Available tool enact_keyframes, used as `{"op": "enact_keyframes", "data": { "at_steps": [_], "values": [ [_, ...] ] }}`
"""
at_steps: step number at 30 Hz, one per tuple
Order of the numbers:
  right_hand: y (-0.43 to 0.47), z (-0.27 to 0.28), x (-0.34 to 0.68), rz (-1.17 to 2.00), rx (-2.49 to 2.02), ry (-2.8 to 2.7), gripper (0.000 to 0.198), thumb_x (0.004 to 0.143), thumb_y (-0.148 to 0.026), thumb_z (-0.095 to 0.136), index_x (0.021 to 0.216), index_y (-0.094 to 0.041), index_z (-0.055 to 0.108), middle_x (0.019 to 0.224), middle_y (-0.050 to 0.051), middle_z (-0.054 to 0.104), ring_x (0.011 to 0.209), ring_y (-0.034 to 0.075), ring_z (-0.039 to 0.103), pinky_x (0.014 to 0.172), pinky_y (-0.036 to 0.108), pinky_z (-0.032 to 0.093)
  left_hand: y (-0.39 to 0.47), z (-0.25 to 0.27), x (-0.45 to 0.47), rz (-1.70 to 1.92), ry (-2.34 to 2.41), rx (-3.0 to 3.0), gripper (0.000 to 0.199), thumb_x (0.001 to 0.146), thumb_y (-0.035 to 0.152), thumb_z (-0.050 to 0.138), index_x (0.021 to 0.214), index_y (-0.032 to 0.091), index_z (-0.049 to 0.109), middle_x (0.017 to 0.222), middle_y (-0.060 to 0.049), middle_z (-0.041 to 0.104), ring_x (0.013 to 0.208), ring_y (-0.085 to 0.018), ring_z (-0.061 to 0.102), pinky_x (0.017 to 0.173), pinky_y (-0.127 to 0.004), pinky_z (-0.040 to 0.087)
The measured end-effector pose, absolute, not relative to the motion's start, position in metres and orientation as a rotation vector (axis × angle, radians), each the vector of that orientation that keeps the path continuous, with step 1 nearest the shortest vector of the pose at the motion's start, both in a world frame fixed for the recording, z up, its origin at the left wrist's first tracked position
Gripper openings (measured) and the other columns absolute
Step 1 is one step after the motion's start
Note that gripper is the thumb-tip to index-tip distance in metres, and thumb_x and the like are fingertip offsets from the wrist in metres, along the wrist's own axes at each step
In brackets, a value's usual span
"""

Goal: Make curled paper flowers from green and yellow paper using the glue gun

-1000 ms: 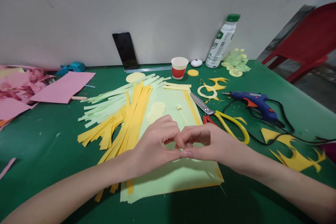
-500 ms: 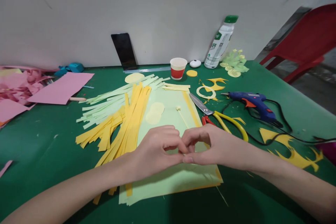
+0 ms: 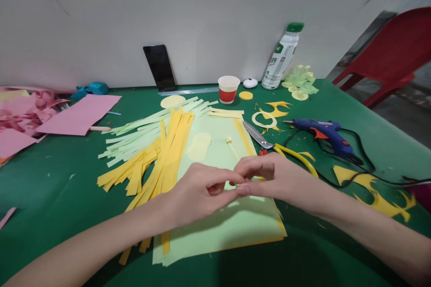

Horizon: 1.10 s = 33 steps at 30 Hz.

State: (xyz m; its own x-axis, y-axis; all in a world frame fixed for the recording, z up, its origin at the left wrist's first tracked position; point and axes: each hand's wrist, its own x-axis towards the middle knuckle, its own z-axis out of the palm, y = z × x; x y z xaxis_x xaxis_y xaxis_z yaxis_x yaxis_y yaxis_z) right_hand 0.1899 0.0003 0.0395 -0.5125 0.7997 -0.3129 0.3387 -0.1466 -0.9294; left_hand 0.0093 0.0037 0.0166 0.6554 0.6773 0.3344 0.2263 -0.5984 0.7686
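Observation:
Above the light green paper sheets [image 3: 222,228], my left hand [image 3: 201,193] and my right hand [image 3: 274,180] meet with fingertips pinched together. Whatever lies between the fingertips is too small and hidden to name. Just beyond them, a thin pale strip with a small curled head [image 3: 229,140] rests on the paper. Two overlapping cream paper circles [image 3: 199,145] lie to its left. Yellow paper strips [image 3: 173,152] fan out beside my left hand. Scissors with yellow and red handles [image 3: 258,135] lie behind my right hand, which partly covers them.
A blue glue gun [image 3: 325,132] with a black cord lies right, near yellow scraps [image 3: 377,195]. Along the wall stand a phone [image 3: 160,68], a paper cup [image 3: 228,89] and a leaning bottle [image 3: 282,58]. Pink paper [image 3: 79,114] is at left, a red chair [image 3: 390,49] at right.
Both hands have risen slightly, fingertips still together. My left fingers have straightened somewhat, and my right hand now covers more of the scissors' handles. The objects on the table have not moved.

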Motion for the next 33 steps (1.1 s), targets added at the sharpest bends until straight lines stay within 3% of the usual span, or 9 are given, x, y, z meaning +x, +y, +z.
{"op": "enact_keyframes", "data": {
  "at_steps": [6,11,18,24,28,33],
  "values": [
    [0.005,0.039,0.195,1.790,-1.326,-1.827,0.018,0.066,-0.034,0.070,0.073,-0.019,0.064,0.073,-0.001,0.059,0.070,0.011,0.049,0.065,0.024,0.038,0.005,0.016,0.009,0.685,0.602,2.213,0.022,0.083,0.008,0.050,0.075,0.007,0.070,0.052,0.003,0.045,0.046,-0.005,0.037,0.045,-0.017,0.029],
    [0.001,0.033,0.187,1.813,-1.291,-1.725,0.021,0.068,-0.037,0.067,0.073,-0.017,0.064,0.075,-0.001,0.059,0.070,0.011,0.050,0.064,0.024,0.039,0.005,0.018,0.010,0.777,0.793,2.044,0.012,0.073,0.008,0.064,0.064,0.013,0.069,0.048,0.007,0.044,0.044,-0.003,0.035,0.042,-0.015,0.025],
    [-0.004,0.021,0.180,1.817,-1.215,-1.603,0.025,0.064,-0.038,0.071,0.072,-0.016,0.061,0.083,0.004,0.063,0.086,0.017,0.055,0.075,0.029,0.042,0.005,0.013,0.012,0.710,0.877,1.829,0.022,0.070,0.013,0.067,0.053,0.013,0.052,0.053,0.007,0.050,0.051,-0.004,0.039,0.048,-0.014,0.031],
    [0.001,0.031,0.187,1.779,-1.273,-1.634,0.020,0.066,-0.035,0.070,0.072,-0.017,0.065,0.076,0.001,0.061,0.074,0.012,0.052,0.069,0.025,0.040,0.009,0.017,0.011,0.745,0.778,2.006,0.010,0.076,0.013,0.062,0.068,0.014,0.067,0.051,0.007,0.042,0.047,-0.005,0.034,0.044,-0.016,0.026],
    [0.005,0.039,0.193,1.796,-1.294,-1.725,0.018,0.064,-0.032,0.072,0.070,-0.017,0.065,0.071,-0.001,0.059,0.068,0.011,0.049,0.064,0.024,0.038,0.009,0.020,0.010,0.685,0.614,2.171,0.021,0.086,0.018,0.051,0.082,0.016,0.071,0.053,0.003,0.048,0.050,-0.007,0.043,0.048,-0.019,0.033],
    [0.002,0.036,0.190,1.817,-1.297,-1.693,0.021,0.067,-0.038,0.069,0.074,-0.018,0.065,0.075,0.000,0.060,0.070,0.011,0.050,0.065,0.024,0.038,0.006,0.019,0.010,0.856,0.790,2.188,0.012,0.078,0.016,0.063,0.069,0.016,0.070,0.048,0.006,0.042,0.049,-0.007,0.037,0.044,-0.018,0.028]
  ]
}}
